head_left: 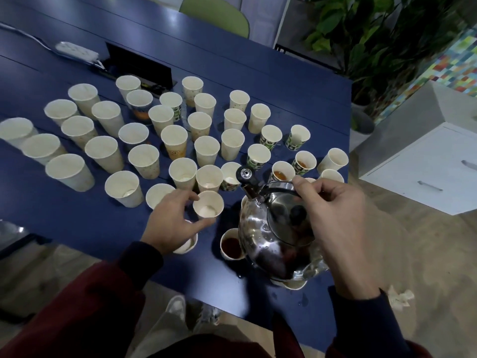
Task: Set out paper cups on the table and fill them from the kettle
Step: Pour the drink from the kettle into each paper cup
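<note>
At the blue counter (77, 215): my left hand (170, 226) pinches a tapered paper cup (208, 208).
My right hand (335, 228): grips the shiny steel kettle (273, 236).

A green chair (214, 14) stands at the blue table's (232, 63) far edge; plants (361, 29) and a white drawer cabinet (423, 171) stand to its right.
</note>
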